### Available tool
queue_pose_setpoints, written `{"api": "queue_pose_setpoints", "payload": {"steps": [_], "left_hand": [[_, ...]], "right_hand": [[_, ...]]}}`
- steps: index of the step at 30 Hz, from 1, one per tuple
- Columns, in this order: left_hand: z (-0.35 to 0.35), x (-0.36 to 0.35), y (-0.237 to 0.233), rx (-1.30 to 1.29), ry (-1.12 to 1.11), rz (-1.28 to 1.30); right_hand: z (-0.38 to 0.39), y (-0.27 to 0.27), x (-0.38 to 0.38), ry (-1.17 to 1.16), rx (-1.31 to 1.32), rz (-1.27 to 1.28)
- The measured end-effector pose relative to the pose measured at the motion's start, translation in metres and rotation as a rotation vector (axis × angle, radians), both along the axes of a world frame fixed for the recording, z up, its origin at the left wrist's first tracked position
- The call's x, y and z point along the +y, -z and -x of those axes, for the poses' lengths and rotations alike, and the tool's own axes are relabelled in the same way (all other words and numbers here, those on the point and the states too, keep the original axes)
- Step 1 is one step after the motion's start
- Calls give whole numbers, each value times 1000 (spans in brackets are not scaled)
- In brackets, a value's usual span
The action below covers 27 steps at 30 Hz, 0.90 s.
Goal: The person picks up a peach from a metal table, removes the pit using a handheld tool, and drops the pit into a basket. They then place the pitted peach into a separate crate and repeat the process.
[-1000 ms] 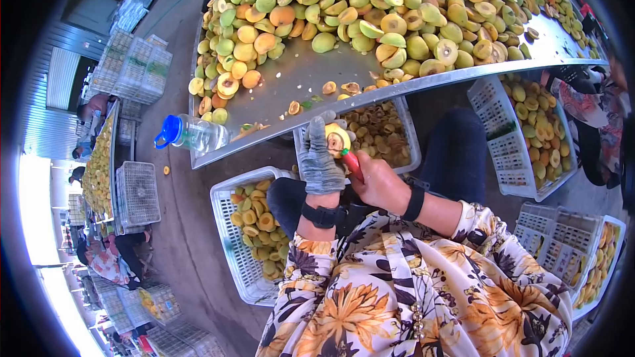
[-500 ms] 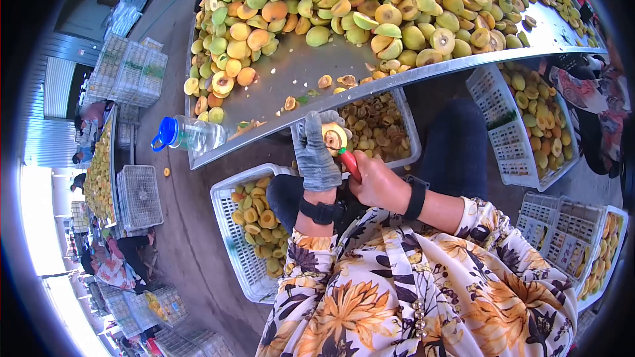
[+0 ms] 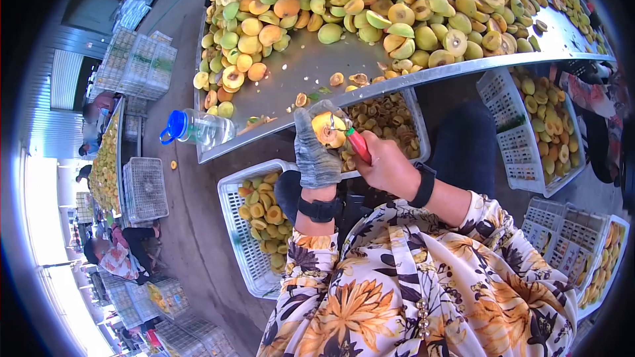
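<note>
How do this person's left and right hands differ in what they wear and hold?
The left hand wears a grey glove; the right hand is bare. The left hand holds a cut fruit, while the right hand grips a red-handled tool. Both have a black band at the wrist.

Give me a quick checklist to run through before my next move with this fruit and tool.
1. Yellow cut fruit piece held in the left grip: ok.
2. Grey fabric glove on the left grip: ok.
3. Red-handled tool held in the right grip: ok.
4. Glove on the right grip: not ok, it is bare.
5. Thin metal tip at the fruit piece's cut face: ok; how deep it sits: cannot tell.
6. Clear plastic bottle with a blue cap apart from both grips: ok.
</note>
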State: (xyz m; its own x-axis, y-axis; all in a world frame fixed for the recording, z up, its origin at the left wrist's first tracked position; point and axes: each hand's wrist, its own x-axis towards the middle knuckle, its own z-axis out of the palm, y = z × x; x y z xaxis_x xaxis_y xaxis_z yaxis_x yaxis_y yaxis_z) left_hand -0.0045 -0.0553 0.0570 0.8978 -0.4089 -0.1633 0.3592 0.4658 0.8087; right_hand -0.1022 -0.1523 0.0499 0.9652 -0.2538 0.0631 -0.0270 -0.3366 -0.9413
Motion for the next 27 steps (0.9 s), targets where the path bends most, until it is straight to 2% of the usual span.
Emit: {"api": "queue_pose_setpoints", "payload": {"steps": [4, 17, 19, 23, 27], "left_hand": [[6, -1, 6, -53, 11, -58], [22, -11, 7, -186, -80, -120], [23, -11, 7, -280, -50, -125], [23, -8, 9, -291, -44, -141], [12, 3, 11, -157, 31, -74]], "right_hand": [[8, 2, 3, -3, -18, 79], [14, 9, 10, 41, -9, 59], [15, 7, 11, 44, -12, 52], [18, 6, 14, 26, 66, 32], [19, 5, 12, -86, 60, 11]]}}
